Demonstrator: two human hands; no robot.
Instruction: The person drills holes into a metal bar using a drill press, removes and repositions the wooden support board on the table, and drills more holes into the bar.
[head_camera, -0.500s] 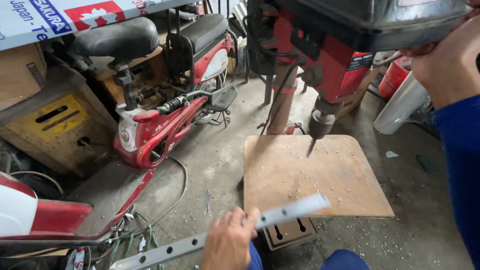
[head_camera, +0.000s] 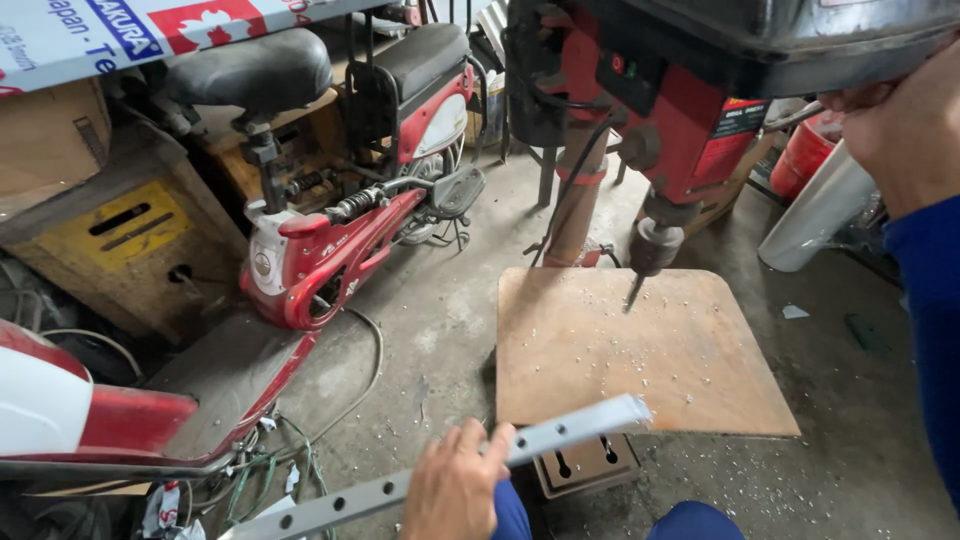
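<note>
The left hand closes around a long grey metal bar whose far end touches the near edge of the drill press's wooden table, while the right hand, at far right, seems curled by the red drill press, its grip hidden.

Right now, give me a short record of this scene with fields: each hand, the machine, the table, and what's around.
left hand: grips a long grey metal strip with holes, its far end at the board's near edge
right hand: raised at the drill press head, upper right; what it grips is hidden
drill press: red and black, bit above the board, not touching the strip
board: brown, on the press table, strewn with metal chips
surroundings: red scooter at left, concrete floor, white tube at right
</note>
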